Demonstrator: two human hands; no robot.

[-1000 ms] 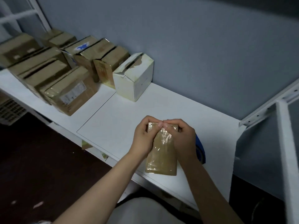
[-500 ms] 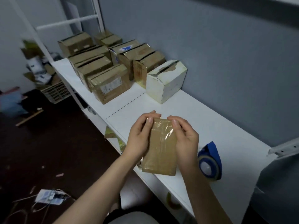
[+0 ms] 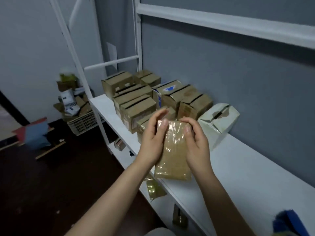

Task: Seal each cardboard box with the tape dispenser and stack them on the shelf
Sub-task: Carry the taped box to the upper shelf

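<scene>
I hold a small flat cardboard box (image 3: 173, 155), wrapped in shiny clear tape, above the front edge of the white shelf (image 3: 247, 169). My left hand (image 3: 152, 142) grips its left side with the thumb on the top edge. My right hand (image 3: 196, 142) grips its right side, fingers curled over the top corner. The blue tape dispenser (image 3: 288, 223) lies on the shelf at the bottom right, partly cut off by the frame. Several brown cardboard boxes (image 3: 136, 108) stand grouped at the far left end of the shelf, just beyond my hands.
A white box (image 3: 218, 121) with torn flaps stands against the grey wall to the right of the brown boxes. White frame posts (image 3: 138, 40) rise behind them. A lower shelf holds small items (image 3: 155, 189). A basket of clutter (image 3: 80, 120) sits on the dark floor at left.
My view has swung left and up, and my hands have carried the taped box along the shelf toward the brown boxes. The tape dispenser has dropped to the bottom right corner.
</scene>
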